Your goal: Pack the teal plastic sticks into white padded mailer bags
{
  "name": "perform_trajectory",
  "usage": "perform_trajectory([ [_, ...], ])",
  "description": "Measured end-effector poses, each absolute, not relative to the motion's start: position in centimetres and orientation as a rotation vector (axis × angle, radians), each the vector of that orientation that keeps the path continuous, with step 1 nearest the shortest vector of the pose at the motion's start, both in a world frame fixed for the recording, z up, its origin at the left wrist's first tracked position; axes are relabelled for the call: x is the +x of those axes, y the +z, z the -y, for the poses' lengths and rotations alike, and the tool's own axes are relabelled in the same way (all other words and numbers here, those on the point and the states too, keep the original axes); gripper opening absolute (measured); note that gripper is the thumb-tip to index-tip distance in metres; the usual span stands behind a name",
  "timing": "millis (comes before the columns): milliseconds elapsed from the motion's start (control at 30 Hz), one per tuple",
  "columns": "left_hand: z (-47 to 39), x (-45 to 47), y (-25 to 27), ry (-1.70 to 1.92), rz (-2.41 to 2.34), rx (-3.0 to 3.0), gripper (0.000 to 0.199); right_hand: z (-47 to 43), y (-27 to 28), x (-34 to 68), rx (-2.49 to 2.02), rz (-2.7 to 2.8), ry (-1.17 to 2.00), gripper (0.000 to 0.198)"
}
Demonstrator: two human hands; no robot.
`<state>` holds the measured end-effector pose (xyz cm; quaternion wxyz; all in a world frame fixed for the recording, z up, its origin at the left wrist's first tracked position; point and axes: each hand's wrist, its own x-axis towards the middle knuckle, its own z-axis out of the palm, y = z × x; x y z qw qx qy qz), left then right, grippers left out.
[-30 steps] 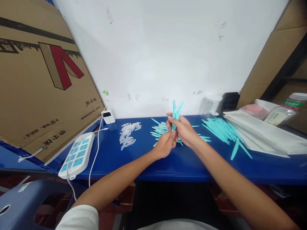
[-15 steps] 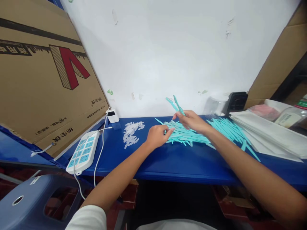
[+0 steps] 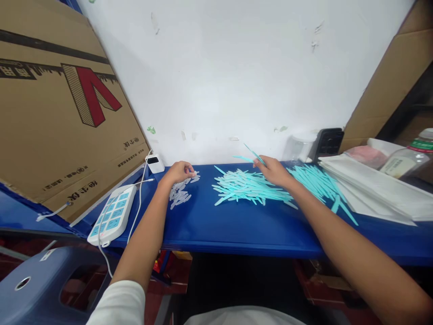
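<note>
Left hand [image 3: 181, 173]: fingers curled at the pale pieces [image 3: 179, 196] on the bench [image 3: 237, 230]; can't tell whether I've pinched one.
Right hand [image 3: 261, 163]: I'm pinching turquoise sticks [image 3: 253, 153] above the middle pile [image 3: 250, 187].
Pale-piece step: likely picking; calls for separating one.

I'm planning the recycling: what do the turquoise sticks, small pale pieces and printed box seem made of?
Turquoise sticks: probably plastic, fairly matte, given their even colour. Small pale pieces: likely plastic, from their cloudy, perhaps translucent look. Printed box: apparently cardboard, dull brown with flat printing.
</note>
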<state>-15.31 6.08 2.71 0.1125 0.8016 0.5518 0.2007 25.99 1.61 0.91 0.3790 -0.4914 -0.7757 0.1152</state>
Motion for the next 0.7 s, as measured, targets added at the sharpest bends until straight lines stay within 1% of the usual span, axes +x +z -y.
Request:
perform_trajectory([
  [167, -6.7, -14.3, -0.3, 0.427, -1.660, 2.357, 0.025, -1.7, 0.5, 26.3, -1.318, 2.039, 0.252, 0.047],
  [400, -6.5, -14.1, -0.6, 0.410, -1.684, 2.415, 0.021, -1.5, 0.1, 25.4, -1.303, 2.092, 0.266, 0.043],
  [533, -5.8, -12.6, -0.5, 0.598, -1.465, 2.375, 0.026, -0.9, 0.5, 24.8, -1.235, 2.083, 0.349, 0.048],
  [700, -4.4, -9.2, -0.3, 0.854, -1.087, 2.004, 0.042, 0.2, 1.4, 24.0, -1.187, 2.067, 0.468, 0.058],
])
